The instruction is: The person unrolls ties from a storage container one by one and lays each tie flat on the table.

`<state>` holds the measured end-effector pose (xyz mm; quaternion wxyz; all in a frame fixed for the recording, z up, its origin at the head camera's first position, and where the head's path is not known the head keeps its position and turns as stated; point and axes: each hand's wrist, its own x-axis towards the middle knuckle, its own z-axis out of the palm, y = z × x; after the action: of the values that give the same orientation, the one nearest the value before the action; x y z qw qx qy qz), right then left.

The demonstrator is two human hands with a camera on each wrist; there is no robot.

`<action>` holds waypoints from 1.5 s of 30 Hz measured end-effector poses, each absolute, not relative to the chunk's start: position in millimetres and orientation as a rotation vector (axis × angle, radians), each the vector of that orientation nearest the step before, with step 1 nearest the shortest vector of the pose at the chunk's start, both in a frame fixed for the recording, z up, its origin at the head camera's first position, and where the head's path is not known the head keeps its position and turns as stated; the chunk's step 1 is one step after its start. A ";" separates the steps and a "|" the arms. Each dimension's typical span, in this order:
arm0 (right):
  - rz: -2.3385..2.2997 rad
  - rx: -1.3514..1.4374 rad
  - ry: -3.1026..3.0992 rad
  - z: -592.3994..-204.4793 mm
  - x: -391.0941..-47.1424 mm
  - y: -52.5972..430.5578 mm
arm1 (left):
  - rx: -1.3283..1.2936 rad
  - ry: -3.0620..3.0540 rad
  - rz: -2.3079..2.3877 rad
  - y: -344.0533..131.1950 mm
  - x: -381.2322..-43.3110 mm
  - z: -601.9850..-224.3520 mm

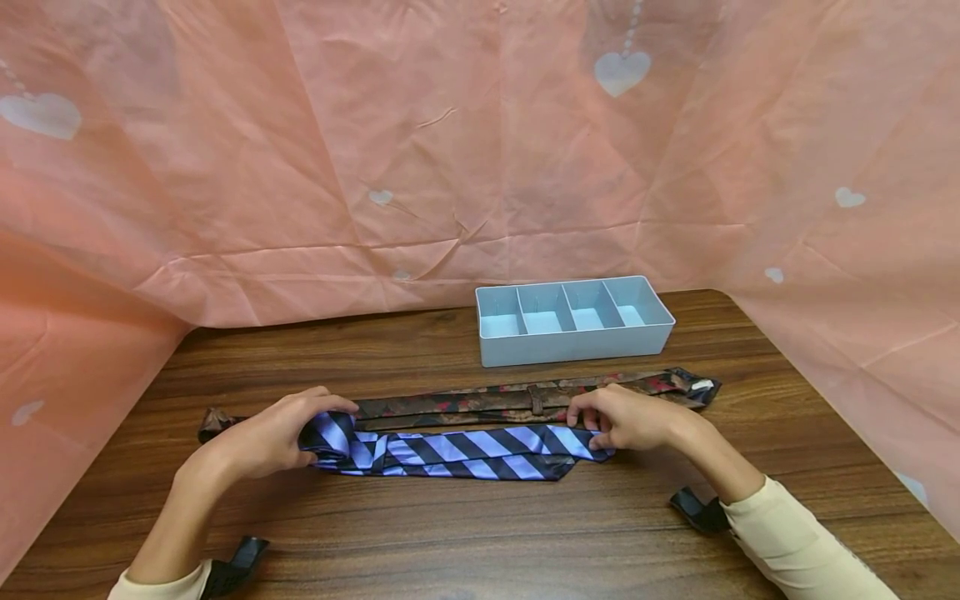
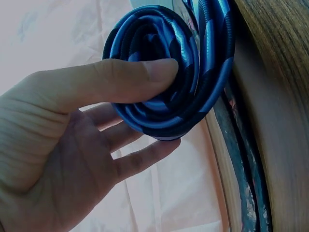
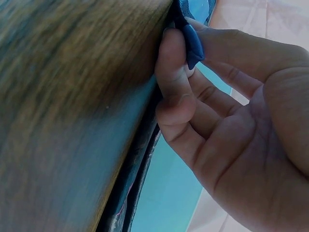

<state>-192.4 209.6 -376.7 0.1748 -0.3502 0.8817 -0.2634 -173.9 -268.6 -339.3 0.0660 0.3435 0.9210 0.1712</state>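
Note:
A blue and black striped necktie (image 1: pixel 465 454) lies along the table, its left part wound into a roll (image 2: pixel 154 96). My left hand (image 1: pixel 273 433) grips that roll, thumb across the coil's side and fingers around the far side in the left wrist view. At the other end, my right hand (image 1: pixel 630 417) pinches the tie's narrow tip (image 3: pixel 193 46) between thumb and fingers. The wide pointed end lies flat just left of the right hand. Behind it, a dark brown and red patterned necktie (image 1: pixel 450 404) stretches across the table, partly hidden by both hands.
A light blue organizer box (image 1: pixel 577 343) with several compartments stands at the back of the wooden table (image 1: pixel 450 533). Pink cloth (image 1: pixel 420 150) with pale hearts hangs behind and at both sides. Black straps (image 1: pixel 697 508) show near the wrists.

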 end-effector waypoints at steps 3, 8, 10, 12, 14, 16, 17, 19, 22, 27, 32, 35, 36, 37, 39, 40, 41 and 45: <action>-0.748 -0.995 2.494 -376.7 -192.5 209.5 | 1.004 2.785 0.510 -270.1 -172.7 -338.6; -0.752 -0.996 2.487 -375.8 -192.3 209.9 | 0.986 2.770 0.511 -275.2 -171.8 -340.7; -0.750 -0.998 2.488 -375.9 -192.4 210.0 | 0.990 2.763 0.517 -277.3 -171.5 -341.4; -0.750 -0.998 2.487 -376.1 -192.5 209.9 | 0.984 2.763 0.518 -278.1 -170.8 -341.9; -0.750 -0.999 2.486 -376.3 -192.6 209.8 | 0.974 2.757 0.522 -279.1 -170.4 -342.8; -0.751 -1.001 2.486 -376.5 -192.6 209.8 | 0.944 2.748 0.521 -278.8 -169.9 -343.5; -0.752 -1.002 2.486 -376.5 -192.5 209.9 | 0.930 2.741 0.521 -277.9 -169.8 -344.0; -0.753 -1.005 2.486 -376.6 -192.3 209.9 | 0.905 2.731 0.518 -276.0 -169.7 -345.5; -0.752 -1.006 2.486 -376.5 -192.2 209.7 | 0.888 2.729 0.499 -272.5 -170.1 -348.3; -0.748 -0.990 2.485 -375.9 -192.2 209.1 | 0.874 2.752 0.474 -267.2 -171.3 -354.3; -0.742 -0.986 2.489 -375.8 -192.2 209.0 | 0.900 2.768 0.477 -259.6 -172.5 -358.7; -0.739 -0.996 2.492 -376.4 -192.2 209.1 | 0.948 2.769 0.481 -255.6 -172.9 -359.9; -0.739 -1.000 2.494 -376.6 -192.2 209.2 | 0.965 2.771 0.482 -255.0 -173.1 -360.0; -0.737 -1.003 2.495 -376.9 -192.3 209.2 | 0.976 2.774 0.482 -254.5 -173.1 -359.9; -0.736 -1.007 2.498 -377.4 -192.5 209.2 | 0.982 2.785 0.481 -255.0 -173.0 -358.7; -0.734 -1.010 2.501 -377.5 -192.6 209.2 | 0.979 2.789 0.483 -255.8 -172.9 -357.8; -0.734 -1.011 2.503 -377.7 -192.6 209.2 | 0.980 2.795 0.483 -256.9 -172.6 -356.5; -0.735 -1.017 2.507 -377.9 -192.9 209.5 | 0.952 2.808 0.498 -262.8 -171.5 -350.7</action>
<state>-192.9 209.5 -377.9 0.1681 -0.3577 0.8815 -0.2583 -171.5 -262.8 -350.7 0.0675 0.3159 0.9319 0.1652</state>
